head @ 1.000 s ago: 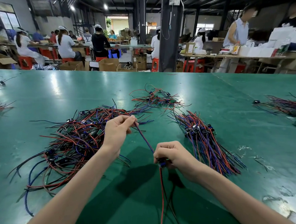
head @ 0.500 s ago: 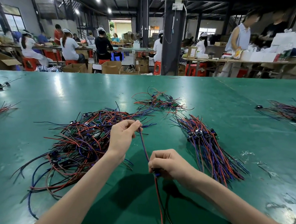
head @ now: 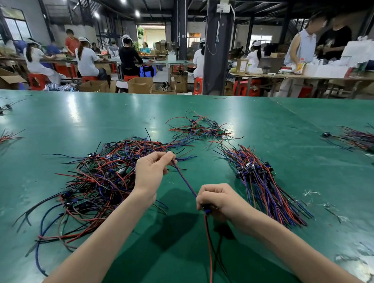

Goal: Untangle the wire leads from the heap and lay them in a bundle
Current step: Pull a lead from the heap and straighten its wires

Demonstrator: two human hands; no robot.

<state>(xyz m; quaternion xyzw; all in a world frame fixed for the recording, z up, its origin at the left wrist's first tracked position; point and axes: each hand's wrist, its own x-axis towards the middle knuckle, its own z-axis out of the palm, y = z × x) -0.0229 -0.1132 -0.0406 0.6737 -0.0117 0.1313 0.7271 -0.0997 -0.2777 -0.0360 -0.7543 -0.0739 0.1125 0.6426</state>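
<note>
On a workshop's green tabletop [head: 270, 129], one blue wire lead [head: 185, 179] stretches taut, long axis from 11 to 5 o'clock. The left hand [head: 151, 172] pinches its far end; the right hand [head: 219, 200] curls round its near part, red and black tails [head: 207, 241] trailing toward 6. The heap [head: 100, 179] lies at 9 o'clock, the bundle [head: 264, 185] at 3.

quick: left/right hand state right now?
Left hand: closed, pinching the upper end of a blue wire lead.
Right hand: closed, gripping the same lead lower down.
</note>
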